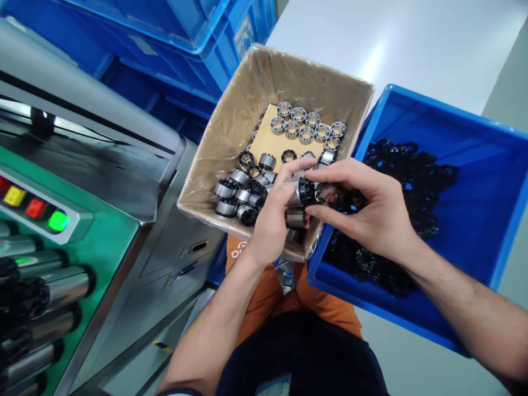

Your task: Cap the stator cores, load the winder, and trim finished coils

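Note:
My left hand [274, 212] is closed around a motor stator core [292, 192], a silvery cylinder with a black toothed plastic end cap [306, 190] facing right. The fingers of my right hand [371, 203] curl in a pinch around a black plastic ring [325, 193] beside that end. Whether ring and core touch is hard to make out. Both hands are over the front right of a plastic-lined cardboard box [218, 132]. Several black-capped stator cores [243, 195] lie heaped in its front. Bare metal cores [291, 130] stand in rows on a cardboard sheet [264, 137] behind.
At right, a blue bin [474, 220] holds a pile of black plastic rings [412, 165]. Stacked blue crates [173, 60] rise at the back left. A green machine [103, 220] with lit buttons and metal cylinders [61, 286] stands left. A white table [330, 33] lies behind.

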Motion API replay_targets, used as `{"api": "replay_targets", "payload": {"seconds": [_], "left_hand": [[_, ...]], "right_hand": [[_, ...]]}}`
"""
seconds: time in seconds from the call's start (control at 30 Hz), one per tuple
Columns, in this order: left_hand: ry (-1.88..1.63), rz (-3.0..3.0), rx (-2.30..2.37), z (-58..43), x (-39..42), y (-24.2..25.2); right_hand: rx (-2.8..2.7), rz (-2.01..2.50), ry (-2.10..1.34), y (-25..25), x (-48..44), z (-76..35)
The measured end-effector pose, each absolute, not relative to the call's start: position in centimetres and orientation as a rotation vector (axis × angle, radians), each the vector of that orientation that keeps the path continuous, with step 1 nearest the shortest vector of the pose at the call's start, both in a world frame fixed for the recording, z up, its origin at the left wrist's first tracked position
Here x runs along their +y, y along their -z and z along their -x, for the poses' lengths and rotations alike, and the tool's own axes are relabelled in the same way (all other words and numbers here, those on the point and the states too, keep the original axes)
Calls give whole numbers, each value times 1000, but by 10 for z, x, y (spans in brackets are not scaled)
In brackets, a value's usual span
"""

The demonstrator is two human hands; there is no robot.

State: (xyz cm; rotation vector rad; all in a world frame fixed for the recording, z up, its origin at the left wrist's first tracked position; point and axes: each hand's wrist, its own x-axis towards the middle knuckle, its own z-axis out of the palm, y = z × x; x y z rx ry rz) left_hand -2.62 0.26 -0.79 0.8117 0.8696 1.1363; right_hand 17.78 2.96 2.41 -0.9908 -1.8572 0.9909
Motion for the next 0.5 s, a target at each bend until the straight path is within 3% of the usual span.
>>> {"api": "replay_targets", "payload": {"seconds": [0.5], "left_hand": [[-1156,-924,927,23,0,5]], "right_hand": [[-1706,1026,-1025,-22,25,-177]]}}
